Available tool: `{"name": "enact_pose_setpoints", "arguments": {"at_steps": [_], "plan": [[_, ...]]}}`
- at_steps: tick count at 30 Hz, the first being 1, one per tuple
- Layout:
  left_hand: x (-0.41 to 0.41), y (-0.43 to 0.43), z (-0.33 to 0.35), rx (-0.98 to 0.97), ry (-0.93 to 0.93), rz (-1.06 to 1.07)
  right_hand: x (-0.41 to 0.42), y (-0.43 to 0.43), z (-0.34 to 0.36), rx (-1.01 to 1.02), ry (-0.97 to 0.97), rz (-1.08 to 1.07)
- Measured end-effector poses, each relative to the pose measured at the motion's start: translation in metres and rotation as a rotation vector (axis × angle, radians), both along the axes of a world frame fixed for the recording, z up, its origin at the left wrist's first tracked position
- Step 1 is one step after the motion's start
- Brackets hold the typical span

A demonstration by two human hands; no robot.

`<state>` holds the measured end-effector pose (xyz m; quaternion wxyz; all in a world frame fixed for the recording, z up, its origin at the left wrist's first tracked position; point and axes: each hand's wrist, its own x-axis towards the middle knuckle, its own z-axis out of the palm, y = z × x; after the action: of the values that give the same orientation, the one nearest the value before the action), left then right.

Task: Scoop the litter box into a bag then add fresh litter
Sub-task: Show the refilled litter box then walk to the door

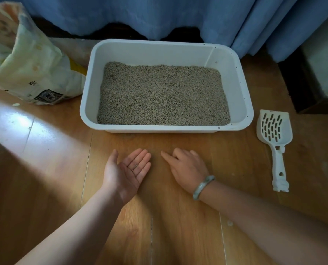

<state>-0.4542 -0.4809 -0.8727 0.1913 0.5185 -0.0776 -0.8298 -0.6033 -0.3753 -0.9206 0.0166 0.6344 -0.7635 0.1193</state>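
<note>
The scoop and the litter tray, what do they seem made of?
Scoop: likely moulded white plastic, matte, judging by its slotted blade and one-piece handle. Litter tray: likely plastic too, white, with smooth, thin, rounded walls.

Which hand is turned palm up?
The left hand, a few grains on its fingers; the right hand lies palm down and wears a bangle.

Left hand (127, 170): palm up, fingers (140, 161) straight and together; right hand (186, 169): palm down, forefinger extended, other fingers loosely curled; both forearms bare.
</note>
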Motion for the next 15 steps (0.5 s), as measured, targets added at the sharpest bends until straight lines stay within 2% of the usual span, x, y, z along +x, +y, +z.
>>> {"name": "enact_pose_setpoints", "arguments": {"at_steps": [2,7,15], "plan": [[0.001,0.000,0.000,-0.005,-0.001,0.002,0.003,0.001,0.002,0.007,-0.028,0.008],[0.002,0.000,0.002,-0.011,-0.005,0.009,-0.001,-0.009,0.008,0.015,-0.210,-0.136],[0.001,0.001,0.003,-0.007,-0.002,0.004,0.004,-0.030,0.007,0.024,-0.109,-0.076]]}}
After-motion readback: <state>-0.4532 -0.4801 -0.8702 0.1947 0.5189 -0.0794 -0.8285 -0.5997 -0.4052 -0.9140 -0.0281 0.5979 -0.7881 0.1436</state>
